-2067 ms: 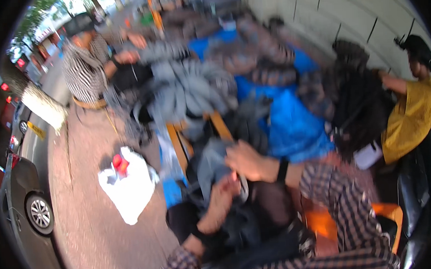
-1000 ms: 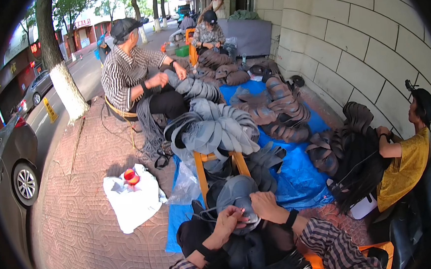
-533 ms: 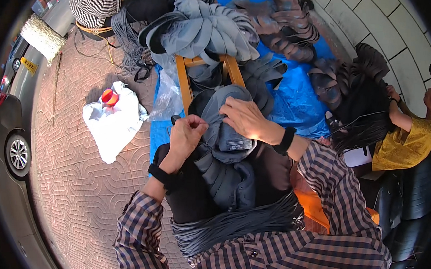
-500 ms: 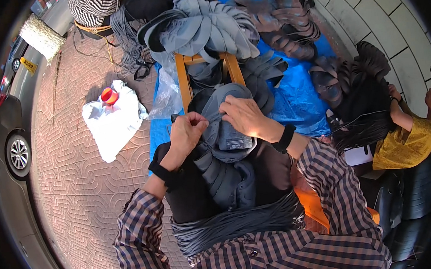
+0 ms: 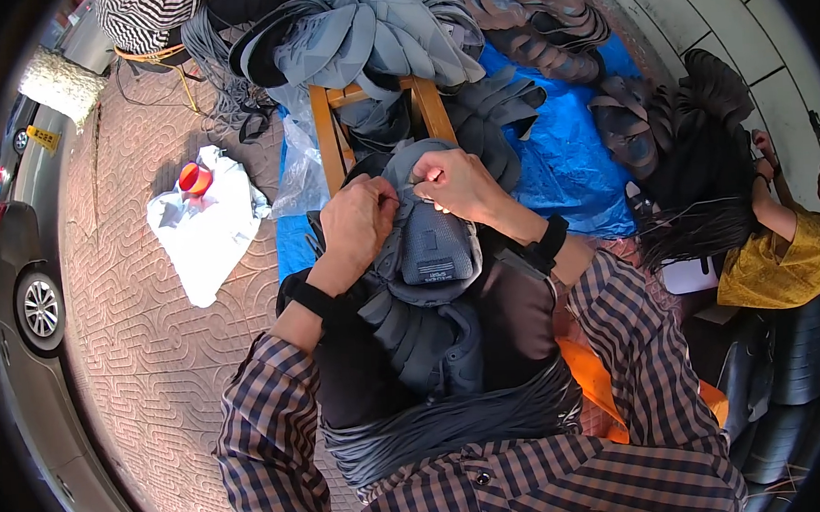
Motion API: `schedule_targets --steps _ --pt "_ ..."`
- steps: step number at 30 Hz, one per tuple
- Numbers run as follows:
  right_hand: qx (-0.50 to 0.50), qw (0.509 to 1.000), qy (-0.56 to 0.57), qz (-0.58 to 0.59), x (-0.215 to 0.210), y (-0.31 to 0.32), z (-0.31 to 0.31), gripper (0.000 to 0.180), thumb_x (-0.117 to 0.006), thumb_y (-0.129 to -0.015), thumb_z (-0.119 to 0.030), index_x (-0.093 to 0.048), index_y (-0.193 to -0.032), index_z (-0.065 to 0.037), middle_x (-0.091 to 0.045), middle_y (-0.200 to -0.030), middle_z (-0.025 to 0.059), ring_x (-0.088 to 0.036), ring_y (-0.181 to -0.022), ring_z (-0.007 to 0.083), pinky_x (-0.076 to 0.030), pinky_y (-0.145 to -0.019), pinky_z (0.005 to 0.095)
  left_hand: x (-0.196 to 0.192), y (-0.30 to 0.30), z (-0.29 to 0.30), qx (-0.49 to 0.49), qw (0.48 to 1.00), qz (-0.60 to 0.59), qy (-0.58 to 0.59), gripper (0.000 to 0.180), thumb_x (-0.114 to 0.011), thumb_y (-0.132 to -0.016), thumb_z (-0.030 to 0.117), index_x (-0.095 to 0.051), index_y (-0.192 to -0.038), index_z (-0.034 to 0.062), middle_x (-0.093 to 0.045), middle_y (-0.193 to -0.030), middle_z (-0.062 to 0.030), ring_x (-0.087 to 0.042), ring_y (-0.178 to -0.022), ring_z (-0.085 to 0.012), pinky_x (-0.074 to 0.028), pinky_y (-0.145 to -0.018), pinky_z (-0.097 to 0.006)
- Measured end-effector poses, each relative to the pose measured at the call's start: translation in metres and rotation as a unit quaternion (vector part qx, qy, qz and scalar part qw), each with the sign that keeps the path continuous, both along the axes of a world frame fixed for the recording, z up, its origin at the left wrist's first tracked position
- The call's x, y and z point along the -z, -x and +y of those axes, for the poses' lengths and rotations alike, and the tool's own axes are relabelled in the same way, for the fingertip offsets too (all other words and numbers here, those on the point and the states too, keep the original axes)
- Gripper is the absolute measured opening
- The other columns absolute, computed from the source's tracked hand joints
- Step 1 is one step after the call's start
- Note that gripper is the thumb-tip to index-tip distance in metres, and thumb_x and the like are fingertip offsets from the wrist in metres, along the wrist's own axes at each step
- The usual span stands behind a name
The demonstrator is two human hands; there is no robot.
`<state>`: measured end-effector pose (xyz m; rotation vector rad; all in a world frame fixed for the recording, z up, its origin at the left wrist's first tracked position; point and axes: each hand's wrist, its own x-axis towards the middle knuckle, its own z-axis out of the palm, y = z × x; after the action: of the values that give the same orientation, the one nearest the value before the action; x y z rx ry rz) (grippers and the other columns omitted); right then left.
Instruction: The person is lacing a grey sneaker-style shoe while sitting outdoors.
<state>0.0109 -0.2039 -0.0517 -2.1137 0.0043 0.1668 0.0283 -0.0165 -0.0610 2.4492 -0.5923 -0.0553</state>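
Grey shoe upper (image 5: 433,245) on lap, pinched at top edge by left hand (image 5: 359,223) and right hand (image 5: 457,184), both closed on it. Could slip off onto pile of uppers (image 5: 415,340) if grip loosens. Needle or thread between fingertips too small to tell

I see matt grey fabric on the shoe upper (image 5: 433,245), a bare wooden frame (image 5: 329,134), a glossy blue plastic tarp (image 5: 564,167), a crumpled white plastic bag (image 5: 206,226), rough patterned brick paving (image 5: 143,338) and a woven checked cloth shirt (image 5: 643,373).
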Motion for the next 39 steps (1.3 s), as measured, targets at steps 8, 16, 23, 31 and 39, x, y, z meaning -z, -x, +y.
schedule_targets --steps 8,16,23,31,39 --pt "-0.008 0.999 0.053 -0.002 -0.007 -0.01 -0.003 0.011 -0.066 -0.075 -0.01 -0.066 -0.084 -0.003 -0.065 -0.071 0.009 -0.063 -0.059 0.0141 -0.049 -0.054 0.0296 -0.022 -0.013 -0.018 0.267 0.903 -0.295 -0.164 0.018 -0.059 -0.077 0.01 -0.064 -0.095 0.0094 -0.058 -0.089 -0.0034 -0.065 -0.075 -0.0213 -0.052 -0.06 -0.034" --pt "-0.007 0.993 0.084 -0.085 0.009 0.011 0.002 0.018 -0.063 -0.078 -0.01 -0.068 -0.093 -0.003 -0.068 -0.083 0.0174 -0.067 -0.081 0.0308 -0.051 -0.07 0.0374 -0.003 0.002 -0.016 0.333 0.838 -0.368 -0.225 0.017 -0.055 -0.079 0.01 -0.063 -0.092 0.0026 -0.059 -0.082 -0.0063 -0.065 -0.069 -0.0169 -0.052 -0.056 -0.032" --pt "0.083 0.993 -0.084 -0.02 -0.006 0.021 -0.001 0.015 -0.063 -0.082 -0.003 -0.064 -0.097 0.001 -0.065 -0.079 0.0117 -0.065 -0.067 0.0163 -0.05 -0.059 0.028 0.001 0.013 -0.024 0.075 0.985 -0.094 -0.126 0.027 -0.066 -0.078 0.02 -0.06 -0.101 0.006 -0.059 -0.095 -0.0104 -0.065 -0.076 -0.0313 -0.053 -0.064 -0.041" --pt "-0.02 0.993 0.056 -0.102 -0.016 0.081 0.035 0.015 -0.057 -0.082 -0.007 -0.058 -0.096 -0.002 -0.065 -0.09 0.0199 -0.062 -0.084 0.0409 -0.049 -0.073 0.0475 -0.02 0.054 -0.014 -0.016 0.975 -0.15 -0.162 0.034 -0.072 -0.072 0.02 -0.057 -0.098 0.0035 -0.051 -0.104 -0.0141 -0.056 -0.096 -0.0319 -0.052 -0.07 -0.041" --pt "-0.063 0.938 0.298 -0.164 -0.004 0.106 0.048 0.035 -0.051 -0.082 -0.007 -0.05 -0.117 -0.002 -0.057 -0.101 0.0214 -0.062 -0.083 0.041 -0.049 -0.071 0.0486 -0.003 0.051 -0.022 -0.046 0.955 -0.215 -0.199 0.021 -0.068 -0.071 0.01 -0.064 -0.091 0.0039 -0.053 -0.103 -0.0119 -0.055 -0.098 -0.0283 -0.052 -0.072 -0.035"
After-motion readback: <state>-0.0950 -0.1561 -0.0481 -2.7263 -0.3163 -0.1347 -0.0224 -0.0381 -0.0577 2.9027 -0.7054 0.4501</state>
